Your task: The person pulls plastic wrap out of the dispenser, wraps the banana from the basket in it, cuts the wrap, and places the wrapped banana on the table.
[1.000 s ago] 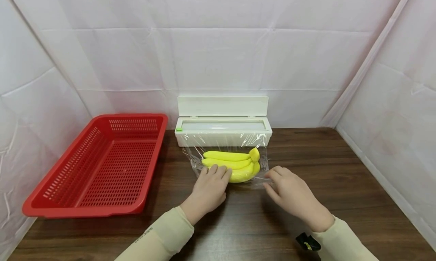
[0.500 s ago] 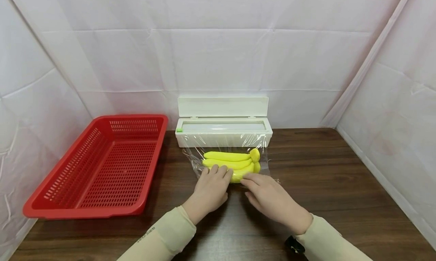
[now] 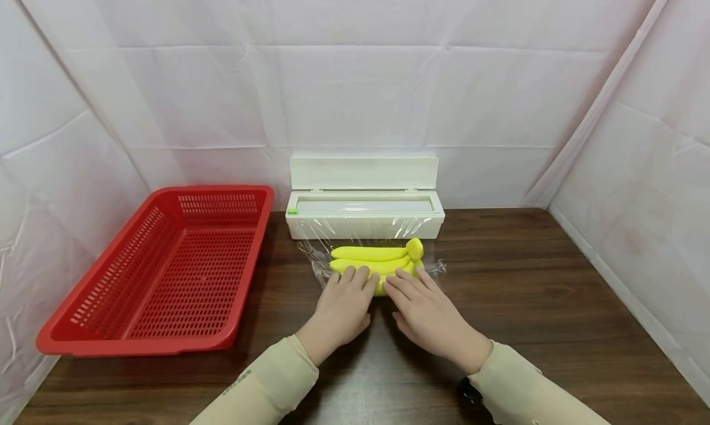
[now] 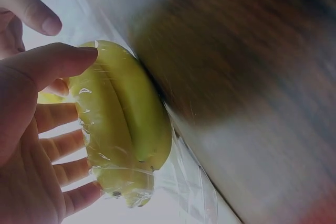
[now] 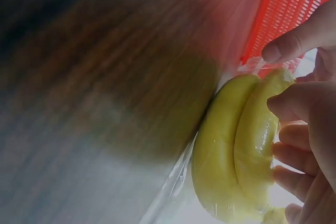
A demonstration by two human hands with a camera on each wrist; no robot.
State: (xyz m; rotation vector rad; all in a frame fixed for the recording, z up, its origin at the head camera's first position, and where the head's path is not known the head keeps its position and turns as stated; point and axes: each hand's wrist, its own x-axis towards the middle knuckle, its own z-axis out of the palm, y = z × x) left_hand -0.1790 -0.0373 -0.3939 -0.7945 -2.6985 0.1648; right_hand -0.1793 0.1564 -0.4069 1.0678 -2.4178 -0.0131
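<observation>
A bunch of yellow bananas (image 3: 368,253) lies in the middle of the table, covered in clear plastic wrap (image 4: 123,170) that runs back to the white wrap dispenser (image 3: 366,228). My left hand (image 3: 342,305) rests on the near left part of the bunch. Its fingers reach over the top, and the left wrist view has the thumb (image 4: 68,61) at the film's surface. On the near right part rests my right hand (image 3: 429,314), its fingers laid over the wrapped fruit. Both hands cover much of the nearest banana.
A red perforated basket (image 3: 244,289) stands on the left of the dark wooden table (image 3: 554,302). The dispenser's lid (image 3: 363,173) is raised at the back, in front of a white cloth wall (image 3: 355,92). A black device (image 3: 469,390) sits under the right sleeve.
My right hand has moved left from the wrap's right edge onto the bananas, and that edge now lies tucked closer to the bunch. The left hand has stayed in place.
</observation>
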